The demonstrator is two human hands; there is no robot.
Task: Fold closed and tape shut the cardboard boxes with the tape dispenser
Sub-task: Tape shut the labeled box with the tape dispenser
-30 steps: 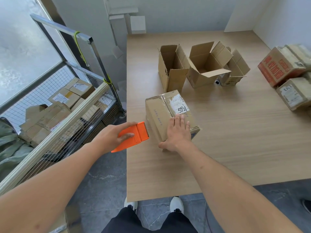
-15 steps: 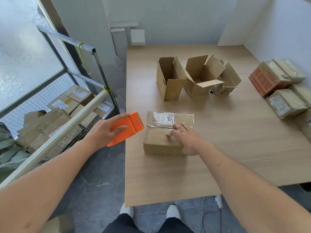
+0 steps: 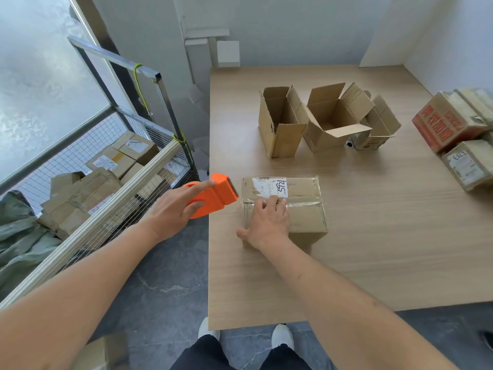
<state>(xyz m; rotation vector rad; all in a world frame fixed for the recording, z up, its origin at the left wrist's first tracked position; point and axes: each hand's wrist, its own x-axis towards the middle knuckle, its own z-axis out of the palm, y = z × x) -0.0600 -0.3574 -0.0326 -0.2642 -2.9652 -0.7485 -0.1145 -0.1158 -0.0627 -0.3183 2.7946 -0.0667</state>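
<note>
We see the closed cardboard box [image 3: 293, 209] lying flat on the wooden bench [image 3: 373, 249], near its left edge, with a white label [image 3: 269, 187] marked by handwritten digits on its top and clear tape glinting across its lid. Our right hand [image 3: 266, 222] rests on the left part of that lid, palm down, fingers fairly straight and reaching to the tape seam, thumb spread toward the box's near left corner; it presses the box and grips nothing. Our left hand [image 3: 176, 209] grips the orange tape dispenser [image 3: 213, 197], index finger stretched along its top and thumb curled underneath. The dispenser hangs in the air just off the bench's left edge, its blade end pointing at the box's left side, close to it but apart.

Farther back on the bench stand three open boxes [image 3: 322, 121] with their flaps up, set close together. At the right edge we see a red-printed box [image 3: 448, 124] and a taped box with a label [image 3: 466, 164] just in front of it. To the left of the bench a wire cage cart [image 3: 120, 166] holds many cardboard parcels.
</note>
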